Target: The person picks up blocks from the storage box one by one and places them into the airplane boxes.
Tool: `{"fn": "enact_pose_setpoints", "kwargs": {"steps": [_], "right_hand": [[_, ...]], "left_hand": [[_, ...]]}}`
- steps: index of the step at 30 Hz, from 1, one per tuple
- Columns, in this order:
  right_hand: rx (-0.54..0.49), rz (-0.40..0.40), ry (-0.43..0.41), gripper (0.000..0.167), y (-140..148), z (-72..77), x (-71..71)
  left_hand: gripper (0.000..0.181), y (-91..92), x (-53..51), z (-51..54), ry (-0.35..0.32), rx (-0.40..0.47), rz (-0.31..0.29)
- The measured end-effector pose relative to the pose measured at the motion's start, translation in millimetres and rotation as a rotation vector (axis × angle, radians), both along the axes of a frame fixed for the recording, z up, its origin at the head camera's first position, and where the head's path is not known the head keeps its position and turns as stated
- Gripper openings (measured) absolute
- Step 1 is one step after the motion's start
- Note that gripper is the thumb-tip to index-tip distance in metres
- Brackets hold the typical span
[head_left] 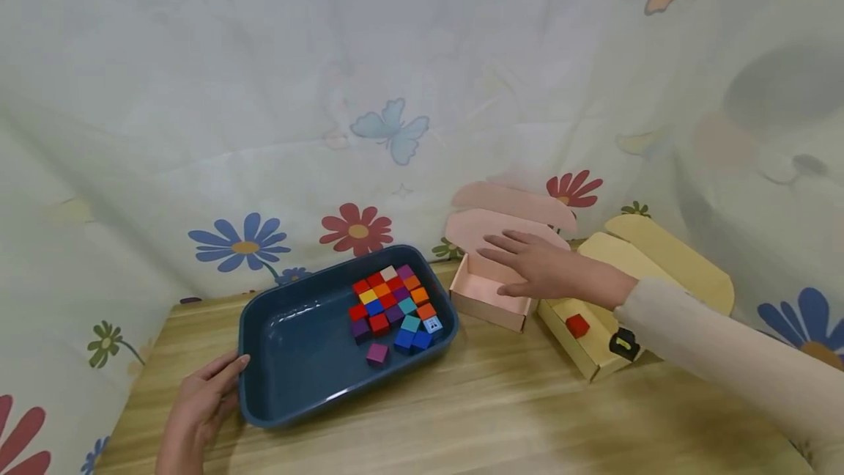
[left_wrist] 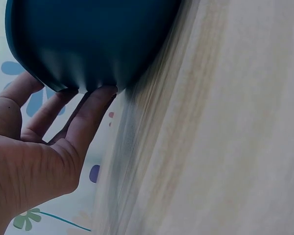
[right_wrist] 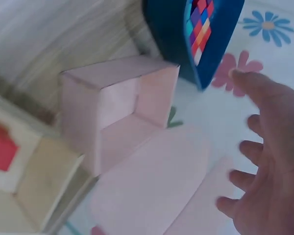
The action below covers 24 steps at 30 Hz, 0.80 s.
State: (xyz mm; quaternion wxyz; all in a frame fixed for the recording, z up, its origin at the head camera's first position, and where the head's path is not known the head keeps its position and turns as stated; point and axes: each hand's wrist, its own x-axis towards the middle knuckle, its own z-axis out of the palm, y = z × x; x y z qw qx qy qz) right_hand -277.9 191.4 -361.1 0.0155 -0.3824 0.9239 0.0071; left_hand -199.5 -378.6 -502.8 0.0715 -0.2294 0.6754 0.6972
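My left hand (head_left: 201, 402) holds the left end of a dark blue tray (head_left: 297, 405), its fingertips against the rim and outer wall. Several small coloured cubes (head_left: 385, 290) sit inside, mostly grouped at the tray's right end; a magenta cube (head_left: 377, 354) lies apart near the front wall. With fingers spread and nothing held, my right hand (head_left: 543, 266) hovers above an open pink box (head_left: 488, 310). No cube shows in the visible part of that box. Beside it stands an open yellow box (head_left: 568, 347) with a red cube (head_left: 577, 325) inside.
The pink lid (head_left: 508, 226) and yellow lid (head_left: 686, 262) stand folded back toward a patterned cloth (head_left: 297, 130). A small black piece with a yellow mark (head_left: 623, 344) shows by the right sleeve. Everything rests on a wood-grain table (head_left: 461, 416).
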Motion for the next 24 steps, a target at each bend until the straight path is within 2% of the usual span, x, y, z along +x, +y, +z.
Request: {"fn": "enact_pose_setpoints", "kwargs": {"steps": [4,8,12,17,21,24], "right_hand": [[-0.026,0.037,0.029,0.078,-25,1.0,-4.6],[-0.042,0.042,-0.006,0.079,-46,-2.6,-8.9],[-0.014,0.058,-0.048,0.078,-65,-7.4,-17.5],[0.055,0.083,-0.094,0.077,-102,-12.7,-30.6],[0.107,0.106,-0.115,0.075,-137,-18.0,-38.4],[0.154,0.13,-0.136,0.072,-161,-22.5,-40.5]], "left_hand": [[0.089,-1.0,1.3,-0.1,-0.001,-0.006,-0.004],[0.091,-1.1,2.3,0.0,-0.003,-0.022,-0.022],[0.091,0.6,3.1,-0.7,0.005,-0.014,-0.035],[0.088,-1.3,4.9,-1.5,0.009,0.02,-0.019],[0.078,-2.2,4.5,-2.1,0.002,0.035,0.001],[0.061,-1.3,4.3,-2.9,-0.003,0.046,0.008]]}}
